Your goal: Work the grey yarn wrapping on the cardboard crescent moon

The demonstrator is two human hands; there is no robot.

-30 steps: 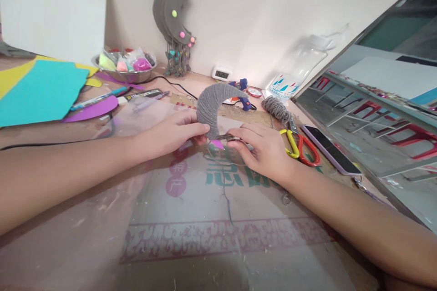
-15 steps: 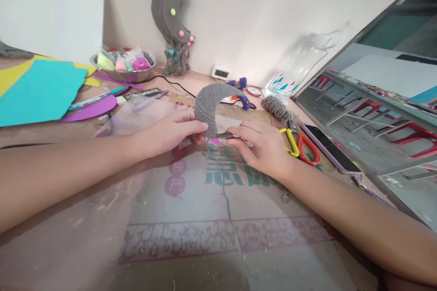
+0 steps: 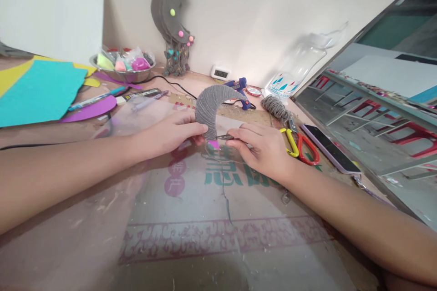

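A crescent moon shape (image 3: 209,108) wound in grey yarn stands upright over the mat, its curved back to the left. My left hand (image 3: 180,132) is closed on its lower left edge, thumb in front and fingers behind. A bare purple tip (image 3: 213,144) shows at the lower end. My right hand (image 3: 259,145) pinches slim dark tweezers (image 3: 227,137), whose points reach the crescent's lower end from the right. Whether the points touch the yarn I cannot tell. A thin grey strand (image 3: 227,204) lies on the printed clear sheet (image 3: 164,245) below.
Behind lie a blue glue gun (image 3: 243,93) and a grey yarn bundle (image 3: 276,108). Scissors (image 3: 307,149) and a phone (image 3: 329,148) are at the right. Coloured foam sheets (image 3: 41,93) and a metal bowl (image 3: 124,75) lie left; a finished moon hanging (image 3: 170,18) is on the wall.
The tweezers have drawn slightly away from the crescent's lower end, and more of the purple tip shows. The crescent has shifted a little right and down in my left hand.
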